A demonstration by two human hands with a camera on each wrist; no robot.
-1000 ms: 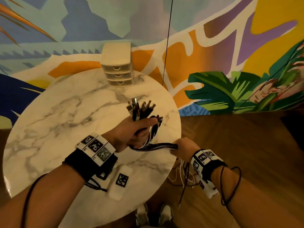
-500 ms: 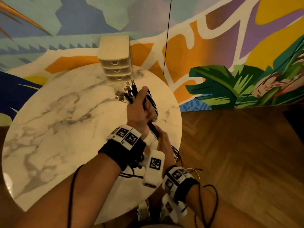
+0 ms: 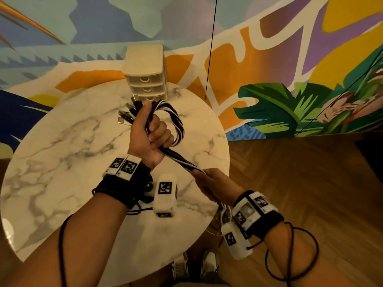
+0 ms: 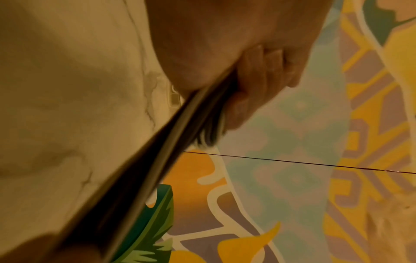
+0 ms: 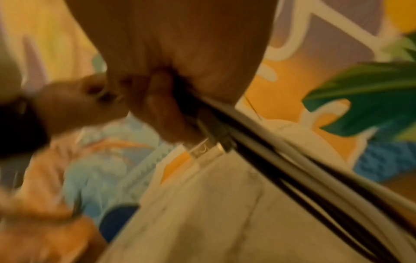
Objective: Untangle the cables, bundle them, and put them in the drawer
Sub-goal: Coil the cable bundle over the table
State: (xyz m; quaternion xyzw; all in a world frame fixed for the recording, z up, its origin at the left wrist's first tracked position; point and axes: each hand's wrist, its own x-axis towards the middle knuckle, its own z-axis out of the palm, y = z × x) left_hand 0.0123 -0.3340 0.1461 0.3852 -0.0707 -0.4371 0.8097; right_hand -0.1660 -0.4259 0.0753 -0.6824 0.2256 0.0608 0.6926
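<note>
Left hand (image 3: 150, 134) fists looped cables (image 3: 176, 123); right hand (image 3: 213, 184) pinches their tail

One bench (image 3: 62, 141) with a round marble top. One small cabinet (image 3: 145, 65) on it, with three drawers showing. One bundle of black and white cables (image 3: 176, 125); the cables in it are too many and too close to count. Two hands, two wristbands, two shoes (image 3: 194, 266) below.
</note>
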